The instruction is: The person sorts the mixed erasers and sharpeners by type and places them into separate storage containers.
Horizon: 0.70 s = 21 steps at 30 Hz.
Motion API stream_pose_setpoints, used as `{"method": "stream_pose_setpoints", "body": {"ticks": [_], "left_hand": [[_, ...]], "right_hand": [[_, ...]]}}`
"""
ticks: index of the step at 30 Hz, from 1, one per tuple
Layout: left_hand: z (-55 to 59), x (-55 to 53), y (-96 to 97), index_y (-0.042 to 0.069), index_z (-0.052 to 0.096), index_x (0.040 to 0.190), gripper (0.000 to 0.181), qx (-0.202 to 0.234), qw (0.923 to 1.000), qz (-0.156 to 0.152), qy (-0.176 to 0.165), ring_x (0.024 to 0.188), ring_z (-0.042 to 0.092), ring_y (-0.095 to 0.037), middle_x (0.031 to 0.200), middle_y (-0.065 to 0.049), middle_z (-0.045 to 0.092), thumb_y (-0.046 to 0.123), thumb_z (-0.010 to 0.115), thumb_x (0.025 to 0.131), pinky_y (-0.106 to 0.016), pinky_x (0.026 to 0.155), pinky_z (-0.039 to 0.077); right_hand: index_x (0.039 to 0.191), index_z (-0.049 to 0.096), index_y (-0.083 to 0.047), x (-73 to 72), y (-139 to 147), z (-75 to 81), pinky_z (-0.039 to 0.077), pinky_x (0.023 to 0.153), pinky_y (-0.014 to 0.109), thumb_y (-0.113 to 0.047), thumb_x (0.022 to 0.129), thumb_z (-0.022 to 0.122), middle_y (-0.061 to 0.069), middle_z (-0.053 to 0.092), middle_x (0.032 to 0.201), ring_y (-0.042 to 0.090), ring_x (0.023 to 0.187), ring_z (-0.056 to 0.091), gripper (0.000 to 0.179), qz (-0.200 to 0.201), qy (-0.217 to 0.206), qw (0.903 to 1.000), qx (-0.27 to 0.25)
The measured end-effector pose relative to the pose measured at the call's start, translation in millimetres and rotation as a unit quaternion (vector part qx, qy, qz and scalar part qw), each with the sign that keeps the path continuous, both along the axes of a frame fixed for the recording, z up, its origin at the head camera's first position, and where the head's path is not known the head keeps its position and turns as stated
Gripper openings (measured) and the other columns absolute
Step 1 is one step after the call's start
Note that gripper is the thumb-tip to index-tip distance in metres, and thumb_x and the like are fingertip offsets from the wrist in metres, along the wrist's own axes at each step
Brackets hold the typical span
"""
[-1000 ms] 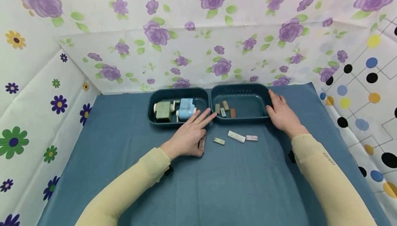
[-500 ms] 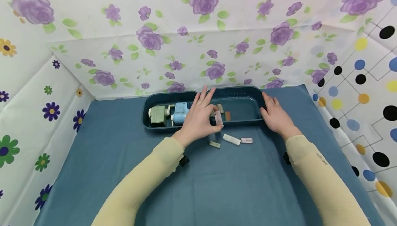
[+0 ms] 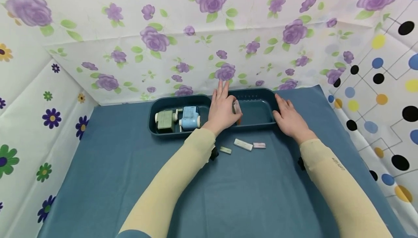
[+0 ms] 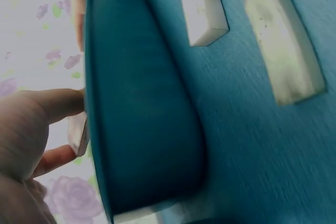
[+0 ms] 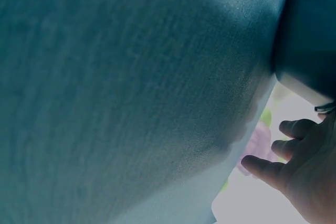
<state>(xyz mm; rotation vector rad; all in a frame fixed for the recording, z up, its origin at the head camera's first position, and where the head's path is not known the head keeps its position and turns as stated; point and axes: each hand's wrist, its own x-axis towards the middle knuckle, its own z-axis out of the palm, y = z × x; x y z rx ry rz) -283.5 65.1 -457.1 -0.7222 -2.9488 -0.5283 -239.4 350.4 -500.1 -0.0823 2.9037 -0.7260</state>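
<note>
My left hand pinches a pale eraser between thumb and finger over the left end of the right-hand dark teal tray. Its other fingers stretch toward the back wall. In the left wrist view the pinched eraser shows behind the tray wall. An orange-brown eraser peeks out below the hand, which hides that end of the tray. My right hand rests against the tray's right end, fingers extended. On the cloth in front lie a white eraser, a pinkish one and a small greenish one.
The left teal tray adjoins the other and holds a green crank pencil sharpener and a blue one. Both trays stand at the back of the blue cloth, close to the floral wall.
My left hand has picked the pale eraser up off the cloth and carried it right and away, over the right-hand tray. The right hand stays at the tray's end. The head view shifted slightly.
</note>
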Motion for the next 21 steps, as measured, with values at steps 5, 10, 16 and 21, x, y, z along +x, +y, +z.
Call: {"method": "stream_pose_setpoints", "body": {"ticks": [5, 10, 16, 21], "left_hand": [[-7.9, -6.9, 16.9, 0.016, 0.073, 0.122, 0.044, -0.02, 0.9997, 0.015, 0.008, 0.162, -0.022, -0.028, 0.18, -0.01, -0.003, 0.046, 0.086, 0.092, -0.047, 0.131, -0.01], [-15.5, -14.3, 28.1, 0.019, 0.076, 0.112, 0.041, -0.044, 0.9986, 0.03, 0.006, 0.163, -0.02, -0.03, 0.18, -0.011, 0.0, 0.05, 0.088, 0.088, -0.051, 0.132, -0.006], [-22.3, -17.6, 36.0, 0.023, 0.078, 0.117, 0.043, -0.094, 0.9944, 0.049, -0.006, 0.163, -0.021, -0.032, 0.18, -0.01, -0.003, 0.053, 0.087, 0.087, -0.054, 0.131, -0.006], [-24.3, -16.3, 40.0, 0.027, 0.076, 0.127, 0.045, -0.112, 0.9929, 0.04, -0.007, 0.163, -0.02, -0.035, 0.18, -0.012, -0.003, 0.054, 0.084, 0.091, -0.055, 0.131, -0.006]], "right_hand": [[0.173, -0.008, -0.022, 0.1, 1, -1.9, 0.013, 0.123, 0.074, -0.036, 0.118, 0.032, 0.021, 0.004, 0.178, 0.05, 0.161, -0.002, 0.07, -0.004, 0.003, 1.0, -0.001], [0.173, -0.009, -0.023, -1.0, 2, -2.7, 0.013, 0.123, 0.074, -0.035, 0.118, 0.031, 0.022, 0.004, 0.178, 0.05, 0.161, -0.003, 0.069, -0.005, 0.002, 1.0, -0.003], [0.173, -0.009, -0.023, -1.8, 2, -3.4, 0.013, 0.123, 0.074, -0.035, 0.118, 0.032, 0.021, 0.004, 0.178, 0.049, 0.162, -0.003, 0.07, -0.004, 0.001, 1.0, -0.005], [0.173, -0.009, -0.024, -1.1, 1, -4.1, 0.013, 0.124, 0.073, -0.035, 0.118, 0.032, 0.021, 0.004, 0.178, 0.049, 0.162, -0.003, 0.07, -0.01, 0.0, 0.9999, -0.008]]}}
